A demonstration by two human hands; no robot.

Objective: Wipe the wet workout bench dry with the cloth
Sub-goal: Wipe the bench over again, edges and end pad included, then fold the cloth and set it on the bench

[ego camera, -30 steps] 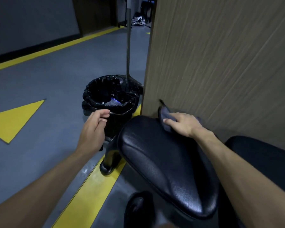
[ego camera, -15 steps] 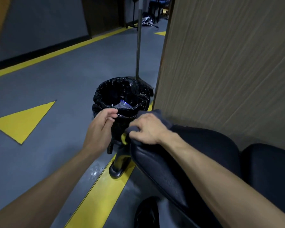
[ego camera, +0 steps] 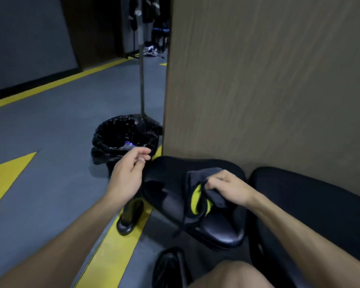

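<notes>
one hand [ego camera: 230,189] holds cloth [ego camera: 197,196] at bench [ego camera: 220,229] edge.

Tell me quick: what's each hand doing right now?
Left hand: open, fingers loosely curled, holding nothing, beside the bench seat pad.
Right hand: gripping the dark cloth on the pad.

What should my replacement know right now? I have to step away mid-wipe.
Right hand grips the dark cloth, bunched with its yellow side showing, on the bench's front seat pad.
Left hand hangs free over the pad's left edge, holding nothing, near the bin.
Done: cannot tell how much is dry.
Left: wipe this pad through, then the rear pad.
</notes>
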